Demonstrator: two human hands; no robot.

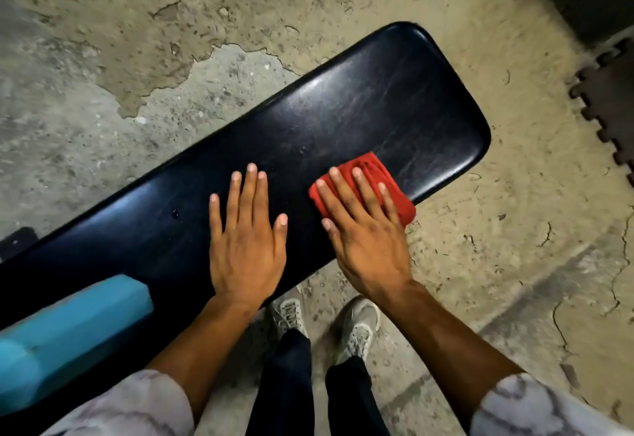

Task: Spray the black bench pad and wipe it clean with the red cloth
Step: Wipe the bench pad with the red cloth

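Wiping the bench pad, droplets left

Pressing flat, the right hand (pixel 363 226) pins the folded red cloth (pixel 368 181) on the black bench pad (pixel 360 109) near its front edge. The left hand (pixel 245 233) rests open, empty. Droplets (pixel 175 213) remain leftward; the next stroke should likely sweep there.

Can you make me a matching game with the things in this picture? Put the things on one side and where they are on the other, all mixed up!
Things:
1. red cloth
2. left hand
3. blue object
4. shoes

Places:
A. on the floor below the black bench pad
B. flat on the bare pad, holding nothing
C. under the right hand, near the pad's front edge
D. at the pad's left end, bottom left of the picture

Pairs: 1-C, 2-B, 3-D, 4-A
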